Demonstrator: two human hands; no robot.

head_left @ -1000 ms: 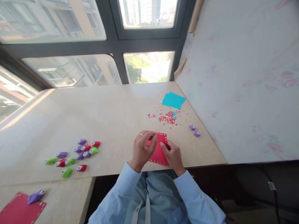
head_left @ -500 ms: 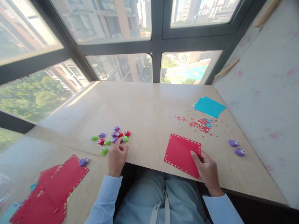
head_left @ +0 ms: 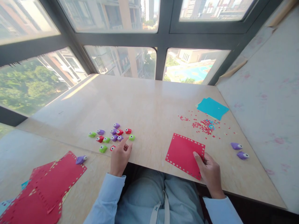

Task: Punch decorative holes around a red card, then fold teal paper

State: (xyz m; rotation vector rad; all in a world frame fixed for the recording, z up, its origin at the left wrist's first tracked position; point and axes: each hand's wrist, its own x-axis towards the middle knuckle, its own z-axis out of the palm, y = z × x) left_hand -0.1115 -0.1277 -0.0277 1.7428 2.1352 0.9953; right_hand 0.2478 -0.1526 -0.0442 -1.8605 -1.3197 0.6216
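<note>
A red paper sheet [head_left: 183,152] with small holes punched along its edges lies flat near the table's front edge. My right hand [head_left: 209,172] grips its near right corner, index finger on top and the other fingers curled at the edge. My left hand [head_left: 120,155] rests at the front edge beside a cluster of small purple, red and green craft punches [head_left: 112,135]. Its index finger is stretched toward them, the thumb is apart, and nothing is in it. A red punch [head_left: 112,148] lies just left of its fingers.
Teal paper sheets [head_left: 212,108] lie at the far right, with red punched-out bits [head_left: 203,126] scattered before them. Two purple punches [head_left: 239,150] sit right of the red sheet. A lower table at left holds a stack of red sheets [head_left: 44,189] and a purple punch [head_left: 80,159]. Windows stand behind, a white wall at right.
My left hand let go of the red sheet and moved left to the cluster of punches. My right hand stayed on the sheet, which now lies flat. The view swung left.
</note>
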